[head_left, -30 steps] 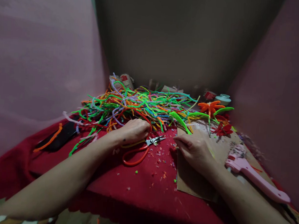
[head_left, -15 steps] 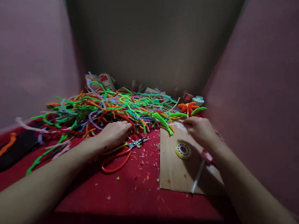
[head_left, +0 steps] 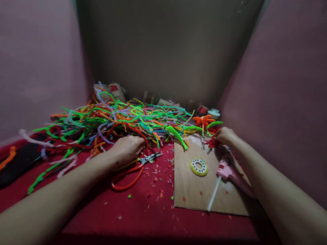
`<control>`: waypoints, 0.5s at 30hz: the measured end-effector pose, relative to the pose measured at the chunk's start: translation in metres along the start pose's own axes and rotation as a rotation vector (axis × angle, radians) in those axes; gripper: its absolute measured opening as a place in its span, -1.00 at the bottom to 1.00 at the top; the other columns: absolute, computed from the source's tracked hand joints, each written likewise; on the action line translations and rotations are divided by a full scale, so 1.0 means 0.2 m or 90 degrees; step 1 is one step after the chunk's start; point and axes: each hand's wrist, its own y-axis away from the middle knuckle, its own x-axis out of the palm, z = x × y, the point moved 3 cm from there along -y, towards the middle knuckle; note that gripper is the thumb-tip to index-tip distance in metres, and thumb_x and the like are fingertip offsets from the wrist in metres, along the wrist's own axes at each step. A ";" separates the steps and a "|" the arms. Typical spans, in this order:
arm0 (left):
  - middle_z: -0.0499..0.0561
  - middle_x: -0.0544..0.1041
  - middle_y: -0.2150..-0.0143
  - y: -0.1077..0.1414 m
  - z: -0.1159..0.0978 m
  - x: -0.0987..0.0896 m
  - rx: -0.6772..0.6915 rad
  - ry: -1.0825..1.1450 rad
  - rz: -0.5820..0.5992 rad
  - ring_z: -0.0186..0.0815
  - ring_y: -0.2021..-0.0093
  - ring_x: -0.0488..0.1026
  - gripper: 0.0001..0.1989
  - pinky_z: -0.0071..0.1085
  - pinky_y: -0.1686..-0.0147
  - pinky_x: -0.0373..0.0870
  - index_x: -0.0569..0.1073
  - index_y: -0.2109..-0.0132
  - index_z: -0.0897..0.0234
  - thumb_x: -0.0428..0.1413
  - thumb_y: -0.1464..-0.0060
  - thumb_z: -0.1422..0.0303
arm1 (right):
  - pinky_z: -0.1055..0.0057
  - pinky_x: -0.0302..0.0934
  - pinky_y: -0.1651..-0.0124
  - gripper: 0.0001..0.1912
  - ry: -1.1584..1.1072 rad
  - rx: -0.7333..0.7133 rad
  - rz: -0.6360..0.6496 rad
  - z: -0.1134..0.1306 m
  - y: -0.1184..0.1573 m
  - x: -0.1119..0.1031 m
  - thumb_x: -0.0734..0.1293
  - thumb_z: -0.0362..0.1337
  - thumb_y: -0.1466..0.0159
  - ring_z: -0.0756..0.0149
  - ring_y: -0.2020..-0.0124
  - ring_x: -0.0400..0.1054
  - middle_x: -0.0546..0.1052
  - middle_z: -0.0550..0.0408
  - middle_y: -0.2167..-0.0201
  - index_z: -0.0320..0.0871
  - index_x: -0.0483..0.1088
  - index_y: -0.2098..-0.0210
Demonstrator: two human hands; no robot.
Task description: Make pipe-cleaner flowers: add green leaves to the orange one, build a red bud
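My left hand (head_left: 129,148) rests closed at the front of a tangled heap of colored pipe cleaners (head_left: 121,115); its fingertips are turned away, so I cannot see what they hold. Just in front of it lie scissors (head_left: 127,186) with red and yellow handles, blades slightly apart. My right hand (head_left: 225,136) pinches a red fuzzy pipe cleaner piece (head_left: 212,142) over the far right of a wooden board (head_left: 184,187). Beside that hand is an orange pipe cleaner flower (head_left: 203,120) on a stem, along with a green leaf shape (head_left: 215,124).
On the board lie a yellow-rimmed tape roll (head_left: 198,166) and a pink glue gun (head_left: 226,171) with a clear glue stick (head_left: 214,194). Colored snippets litter the red cloth (head_left: 149,218). A small white jar (head_left: 214,113) stands behind. A dark object (head_left: 17,164) lies left.
My right hand has moved right, and the red piece now shows in its fingers. The glue gun has come into fuller view. My left hand has hardly moved.
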 end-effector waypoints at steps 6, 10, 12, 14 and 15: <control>0.09 0.55 0.28 0.00 0.00 0.00 0.005 0.010 0.003 -0.20 0.29 0.48 -0.73 -0.41 0.46 0.20 0.44 0.30 0.24 -0.15 -0.14 0.32 | 0.48 0.22 0.54 -0.81 -0.054 0.039 -0.004 0.00 0.01 -0.04 0.36 -0.42 0.01 0.35 0.62 0.37 0.52 0.04 0.62 -0.24 0.56 0.38; 0.09 0.55 0.28 0.00 0.00 0.01 0.003 0.011 0.008 -0.21 0.29 0.48 -0.73 -0.41 0.47 0.19 0.44 0.31 0.24 -0.14 -0.13 0.31 | 0.44 0.25 0.39 -0.78 -0.064 0.005 -0.077 0.01 0.04 -0.09 0.33 -0.47 0.04 0.26 0.45 0.43 0.57 0.02 0.50 -0.19 0.57 0.40; 0.09 0.55 0.29 0.00 0.00 0.00 0.010 0.012 0.003 -0.22 0.30 0.48 -0.72 -0.42 0.46 0.19 0.44 0.31 0.24 -0.15 -0.14 0.31 | 0.40 0.25 0.31 -0.77 -0.066 -0.001 -0.120 0.01 0.06 -0.11 0.31 -0.49 0.04 0.18 0.35 0.45 0.58 -0.01 0.45 -0.18 0.56 0.43; 0.08 0.55 0.30 0.00 -0.01 0.00 0.016 0.017 -0.005 -0.23 0.31 0.48 -0.73 -0.42 0.44 0.20 0.44 0.32 0.24 -0.15 -0.14 0.33 | 0.34 0.25 0.25 -0.76 -0.073 0.002 -0.167 0.00 0.07 -0.15 0.28 -0.49 0.04 0.09 0.28 0.45 0.58 -0.06 0.42 -0.17 0.56 0.45; 0.08 0.55 0.30 0.00 -0.01 -0.01 0.017 0.019 -0.007 -0.24 0.31 0.48 -0.73 -0.42 0.44 0.20 0.44 0.32 0.24 -0.14 -0.14 0.33 | 0.31 0.25 0.22 -0.77 -0.081 0.004 -0.191 0.00 0.08 -0.17 0.28 -0.48 0.03 0.06 0.24 0.44 0.58 -0.08 0.39 -0.17 0.55 0.45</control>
